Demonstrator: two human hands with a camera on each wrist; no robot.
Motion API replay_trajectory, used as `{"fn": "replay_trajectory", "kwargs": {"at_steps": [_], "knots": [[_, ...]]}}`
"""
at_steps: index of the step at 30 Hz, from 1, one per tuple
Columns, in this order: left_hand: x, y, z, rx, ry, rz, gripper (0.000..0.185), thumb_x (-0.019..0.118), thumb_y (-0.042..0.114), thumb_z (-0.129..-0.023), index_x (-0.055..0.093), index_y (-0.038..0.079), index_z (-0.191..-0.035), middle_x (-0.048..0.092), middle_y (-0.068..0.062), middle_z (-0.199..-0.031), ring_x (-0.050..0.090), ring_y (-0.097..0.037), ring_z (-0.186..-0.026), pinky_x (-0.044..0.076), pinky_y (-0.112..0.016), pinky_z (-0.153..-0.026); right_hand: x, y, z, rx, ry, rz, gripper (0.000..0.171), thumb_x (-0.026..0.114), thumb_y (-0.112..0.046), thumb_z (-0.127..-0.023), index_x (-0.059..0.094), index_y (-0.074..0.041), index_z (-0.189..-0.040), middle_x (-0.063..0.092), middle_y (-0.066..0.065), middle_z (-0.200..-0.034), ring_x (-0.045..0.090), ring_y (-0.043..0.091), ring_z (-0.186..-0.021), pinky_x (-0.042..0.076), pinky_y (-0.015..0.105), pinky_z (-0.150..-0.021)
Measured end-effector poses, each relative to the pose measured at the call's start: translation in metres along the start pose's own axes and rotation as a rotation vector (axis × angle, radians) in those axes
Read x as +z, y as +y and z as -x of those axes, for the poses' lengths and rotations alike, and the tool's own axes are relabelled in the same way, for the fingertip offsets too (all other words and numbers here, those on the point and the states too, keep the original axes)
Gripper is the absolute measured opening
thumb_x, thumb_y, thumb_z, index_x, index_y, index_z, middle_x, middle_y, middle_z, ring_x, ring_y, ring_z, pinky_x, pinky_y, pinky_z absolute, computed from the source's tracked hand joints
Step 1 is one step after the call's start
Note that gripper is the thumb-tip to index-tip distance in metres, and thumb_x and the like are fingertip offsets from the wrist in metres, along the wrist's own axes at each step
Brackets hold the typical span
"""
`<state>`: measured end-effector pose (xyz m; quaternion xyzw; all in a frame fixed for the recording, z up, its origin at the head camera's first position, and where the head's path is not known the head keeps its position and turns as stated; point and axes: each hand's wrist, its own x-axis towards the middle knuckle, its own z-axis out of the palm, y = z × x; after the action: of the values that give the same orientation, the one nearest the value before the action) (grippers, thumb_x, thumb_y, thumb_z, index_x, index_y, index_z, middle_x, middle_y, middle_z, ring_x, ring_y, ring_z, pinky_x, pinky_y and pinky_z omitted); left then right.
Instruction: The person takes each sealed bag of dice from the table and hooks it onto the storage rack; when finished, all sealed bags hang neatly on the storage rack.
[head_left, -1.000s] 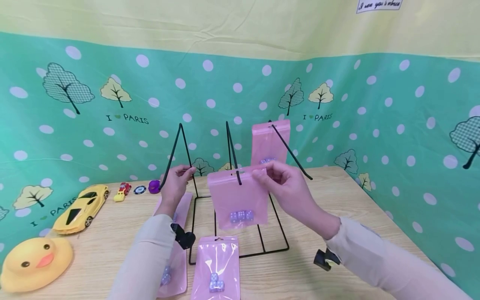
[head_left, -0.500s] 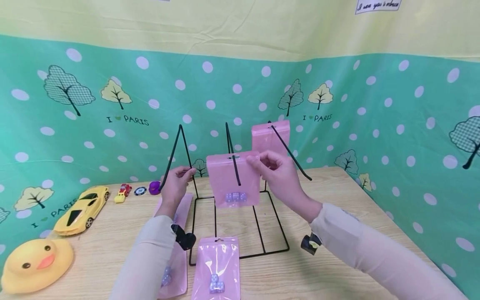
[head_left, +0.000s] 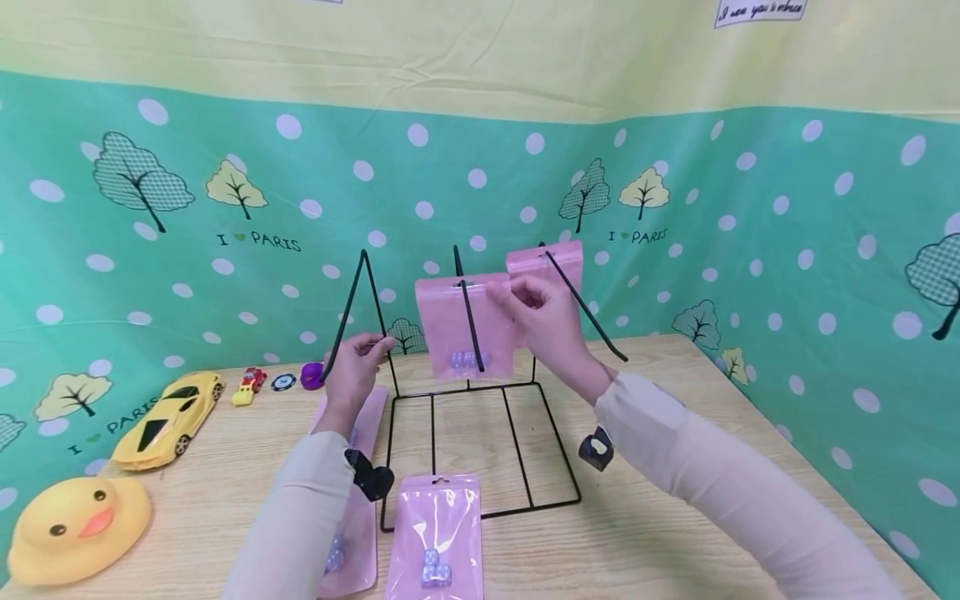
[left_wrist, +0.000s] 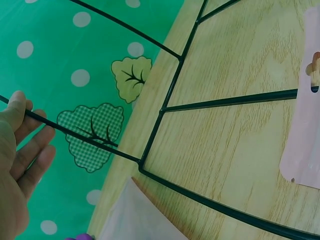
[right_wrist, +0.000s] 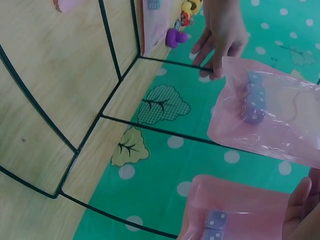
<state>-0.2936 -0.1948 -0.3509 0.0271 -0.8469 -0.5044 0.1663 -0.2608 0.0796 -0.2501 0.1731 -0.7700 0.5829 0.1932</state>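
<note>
A black wire rack (head_left: 480, 450) with three slanted prongs stands mid-table. My left hand (head_left: 375, 343) grips the left prong (left_wrist: 75, 132) near its lower end. My right hand (head_left: 504, 292) pinches the top right corner of a pink bag of dice (head_left: 459, 329), which is threaded on the middle prong, high up near the back. A second pink bag (head_left: 553, 260) hangs on the right prong behind my right hand. In the right wrist view both bags (right_wrist: 265, 120) (right_wrist: 235, 215) hang close to the camera. Two more pink bags (head_left: 433, 537) (head_left: 352, 508) lie flat in front, one partly under my left forearm.
On the left of the wooden table (head_left: 660, 533) sit a yellow duck (head_left: 75, 521), a yellow toy car (head_left: 165, 417), a small red and yellow toy (head_left: 247, 383), a round chip (head_left: 281, 382) and a purple piece (head_left: 310, 375). A green dotted cloth backdrop (head_left: 787, 250) closes off the back and right.
My right hand has slid the pink bag up and back along the middle prong, from low near the front to high near the backdrop. My left hand stays on the left prong.
</note>
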Motion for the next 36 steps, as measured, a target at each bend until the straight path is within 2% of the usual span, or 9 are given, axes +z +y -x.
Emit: {"fn": "replay_trajectory", "kwargs": {"at_steps": [8, 13, 18, 25, 36], "knots": [[0.000, 0.002, -0.001, -0.013, -0.025, 0.004, 0.033, 0.064, 0.027, -0.103, 0.071, 0.002, -0.123, 0.073, -0.018, -0.117, 0.071, -0.035, -0.106, 0.057, -0.044, -0.089, 0.004, 0.003, -0.014, -0.019, 0.037, 0.064, 0.033, 0.075, -0.034, -0.095, 0.072, -0.004, -0.081, 0.059, 0.005, -0.073, 0.050, 0.016, -0.065, 0.040, 0.021, -0.052], [0.000, 0.002, 0.000, -0.022, -0.030, 0.002, 0.033, 0.063, 0.028, -0.103, 0.070, 0.003, -0.124, 0.072, -0.017, -0.118, 0.071, -0.034, -0.107, 0.057, -0.044, -0.090, 0.007, 0.005, -0.022, 0.003, 0.050, 0.106, 0.033, 0.074, -0.037, -0.095, 0.072, -0.007, -0.083, 0.062, 0.004, -0.077, 0.052, 0.015, -0.068, 0.043, 0.021, -0.056], [0.001, 0.002, 0.001, -0.025, -0.028, 0.000, 0.033, 0.063, 0.029, -0.103, 0.071, 0.003, -0.123, 0.073, -0.017, -0.118, 0.071, -0.033, -0.106, 0.057, -0.043, -0.090, 0.011, 0.005, -0.029, 0.018, 0.059, 0.114, 0.035, 0.074, -0.040, -0.094, 0.070, -0.007, -0.081, 0.063, 0.004, -0.074, 0.050, 0.014, -0.066, 0.040, 0.022, -0.054], [0.001, 0.001, 0.001, -0.020, -0.018, 0.002, 0.033, 0.063, 0.028, -0.103, 0.071, 0.002, -0.122, 0.073, -0.017, -0.117, 0.071, -0.035, -0.105, 0.057, -0.044, -0.089, 0.015, 0.004, -0.036, 0.058, 0.061, 0.141, 0.031, 0.074, -0.039, -0.094, 0.073, -0.010, -0.084, 0.068, 0.003, -0.079, 0.057, 0.014, -0.071, 0.051, 0.026, -0.065], [0.000, 0.000, 0.001, -0.008, -0.013, -0.001, 0.034, 0.063, 0.029, -0.103, 0.071, 0.002, -0.122, 0.072, -0.018, -0.118, 0.071, -0.036, -0.106, 0.057, -0.045, -0.090, 0.018, 0.000, -0.039, 0.095, 0.066, 0.148, 0.031, 0.074, -0.039, -0.094, 0.073, -0.009, -0.087, 0.068, 0.005, -0.080, 0.055, 0.014, -0.067, 0.048, 0.025, -0.060]]}}
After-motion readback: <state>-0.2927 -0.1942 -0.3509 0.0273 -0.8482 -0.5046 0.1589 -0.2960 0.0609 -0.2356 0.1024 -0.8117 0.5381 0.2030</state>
